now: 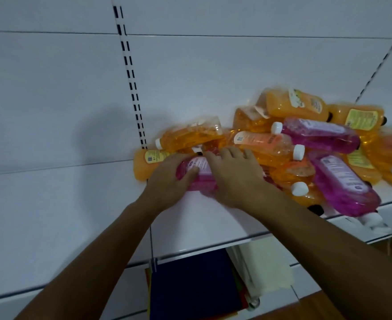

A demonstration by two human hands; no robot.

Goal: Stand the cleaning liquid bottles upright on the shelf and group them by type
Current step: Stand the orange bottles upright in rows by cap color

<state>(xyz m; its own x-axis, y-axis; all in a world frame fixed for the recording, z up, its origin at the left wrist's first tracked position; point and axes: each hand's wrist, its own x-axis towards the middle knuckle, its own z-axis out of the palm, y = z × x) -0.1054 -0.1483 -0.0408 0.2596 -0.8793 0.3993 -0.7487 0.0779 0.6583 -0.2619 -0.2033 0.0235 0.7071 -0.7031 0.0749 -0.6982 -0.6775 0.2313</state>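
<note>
A heap of cleaning liquid bottles lies on its side on the white shelf (213, 227). Most are orange (190, 136), and two purple ones (322, 135) (345, 183) lie among them on the right. At the heap's left end lies a pink bottle (200, 179). My left hand (169, 179) grips its left side, thumb across the label. My right hand (234, 174) lies over its right side, fingers reaching toward the orange bottles behind. The pink bottle's cap is hidden.
The slotted upright (130, 75) runs down the white back panel just behind the heap's left end. The shelf stretches bare to the left (63, 215). One purple bottle's cap (372, 220) overhangs the front edge. Coloured and cream paper stacks (195, 287) sit on the shelf below.
</note>
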